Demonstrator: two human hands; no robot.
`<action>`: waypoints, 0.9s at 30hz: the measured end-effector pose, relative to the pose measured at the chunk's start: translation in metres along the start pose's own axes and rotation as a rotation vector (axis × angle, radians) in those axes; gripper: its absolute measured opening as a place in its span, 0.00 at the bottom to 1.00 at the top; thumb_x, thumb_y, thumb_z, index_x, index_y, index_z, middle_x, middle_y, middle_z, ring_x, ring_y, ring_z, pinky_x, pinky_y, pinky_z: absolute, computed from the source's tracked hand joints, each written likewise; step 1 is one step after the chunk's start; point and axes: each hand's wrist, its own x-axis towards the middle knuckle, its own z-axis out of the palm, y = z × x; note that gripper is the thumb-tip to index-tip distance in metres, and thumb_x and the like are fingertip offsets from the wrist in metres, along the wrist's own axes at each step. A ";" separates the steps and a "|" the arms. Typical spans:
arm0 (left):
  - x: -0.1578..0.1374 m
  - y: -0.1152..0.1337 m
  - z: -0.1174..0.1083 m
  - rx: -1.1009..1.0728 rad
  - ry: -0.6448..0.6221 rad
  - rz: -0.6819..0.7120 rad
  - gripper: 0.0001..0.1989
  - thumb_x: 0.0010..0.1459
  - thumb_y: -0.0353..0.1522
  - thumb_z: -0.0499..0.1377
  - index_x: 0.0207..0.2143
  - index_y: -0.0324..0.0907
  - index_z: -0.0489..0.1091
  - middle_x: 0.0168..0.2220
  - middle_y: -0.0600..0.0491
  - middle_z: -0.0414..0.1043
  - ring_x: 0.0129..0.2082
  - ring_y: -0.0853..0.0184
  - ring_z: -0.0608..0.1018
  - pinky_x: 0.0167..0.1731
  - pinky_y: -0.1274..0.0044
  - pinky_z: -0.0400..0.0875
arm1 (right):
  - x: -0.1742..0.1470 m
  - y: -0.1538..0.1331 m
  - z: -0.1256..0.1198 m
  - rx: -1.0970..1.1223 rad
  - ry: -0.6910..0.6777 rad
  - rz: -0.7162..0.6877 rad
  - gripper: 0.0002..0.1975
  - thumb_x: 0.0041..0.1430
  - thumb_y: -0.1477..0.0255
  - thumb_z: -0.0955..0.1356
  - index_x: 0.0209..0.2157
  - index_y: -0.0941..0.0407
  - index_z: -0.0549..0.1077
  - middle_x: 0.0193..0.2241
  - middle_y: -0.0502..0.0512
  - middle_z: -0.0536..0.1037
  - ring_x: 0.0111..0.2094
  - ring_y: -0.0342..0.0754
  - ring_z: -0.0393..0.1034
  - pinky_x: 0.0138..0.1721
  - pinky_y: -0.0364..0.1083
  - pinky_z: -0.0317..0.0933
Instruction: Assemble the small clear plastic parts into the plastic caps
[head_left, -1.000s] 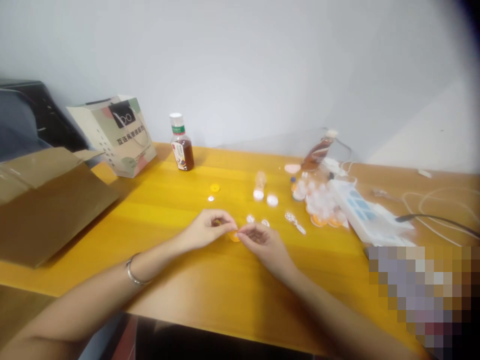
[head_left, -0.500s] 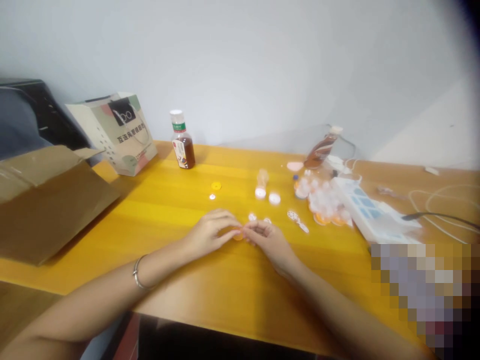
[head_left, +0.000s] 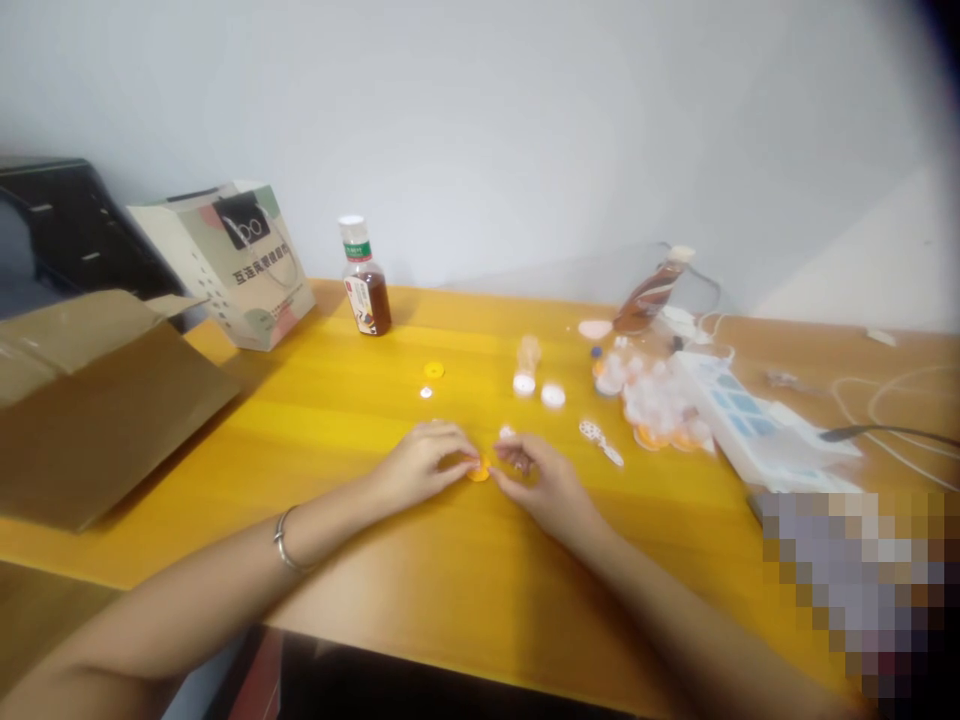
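Observation:
Between the fingertips of my left hand point(head_left: 427, 462), closed in a pinch, is a small round orange disc point(head_left: 480, 472), low over the table. My right hand point(head_left: 544, 485) is just to the right of the disc, its thumb and fingers curved and apart, with nothing visible in them. Behind my right fingers a small white piece point(head_left: 507, 432) is partly covered. Farther back lie a yellow disc point(head_left: 434, 370) and a small white disc point(head_left: 426, 392). To the right is a flat white piece with holes point(head_left: 600, 442).
Two white round caps or wheels, one point(head_left: 553, 396) beside a clear bottle-like part point(head_left: 529, 355), stand mid-table. A pile of bagged parts point(head_left: 664, 400), a white tray point(head_left: 727, 410) and cables are right. An open cardboard box point(head_left: 112, 400), paper bag point(head_left: 247, 270) and drink bottle point(head_left: 367, 290) stand left.
My right fingers have come away from the orange disc and opened, shifting slightly right. My left hand has stayed almost in place with the disc.

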 end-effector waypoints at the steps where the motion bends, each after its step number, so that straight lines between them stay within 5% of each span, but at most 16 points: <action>1: 0.000 -0.002 0.002 0.016 -0.013 -0.003 0.07 0.56 0.32 0.53 0.34 0.41 0.70 0.32 0.52 0.71 0.34 0.70 0.71 0.38 0.76 0.63 | -0.001 0.003 0.001 -0.056 -0.002 -0.061 0.09 0.48 0.71 0.66 0.34 0.56 0.68 0.30 0.55 0.74 0.32 0.47 0.68 0.34 0.47 0.62; 5: 0.002 -0.006 0.008 0.054 -0.036 -0.028 0.06 0.56 0.32 0.54 0.33 0.41 0.70 0.32 0.53 0.71 0.34 0.70 0.71 0.37 0.76 0.62 | -0.003 0.009 0.005 -0.150 -0.048 -0.192 0.13 0.49 0.73 0.66 0.39 0.55 0.66 0.35 0.57 0.74 0.38 0.50 0.68 0.39 0.50 0.62; 20: 0.004 -0.007 0.009 0.085 -0.068 -0.088 0.07 0.55 0.34 0.54 0.33 0.43 0.71 0.33 0.54 0.72 0.34 0.69 0.71 0.36 0.75 0.60 | -0.005 0.015 0.010 -0.124 -0.104 -0.195 0.08 0.52 0.73 0.64 0.37 0.53 0.68 0.34 0.54 0.75 0.38 0.49 0.70 0.40 0.49 0.63; 27: -0.006 0.001 -0.006 0.099 -0.107 -0.014 0.12 0.59 0.34 0.50 0.42 0.44 0.69 0.39 0.53 0.72 0.37 0.70 0.73 0.40 0.76 0.62 | -0.006 0.015 0.010 -0.095 -0.086 -0.220 0.08 0.53 0.72 0.65 0.37 0.51 0.69 0.35 0.53 0.76 0.37 0.49 0.70 0.40 0.49 0.63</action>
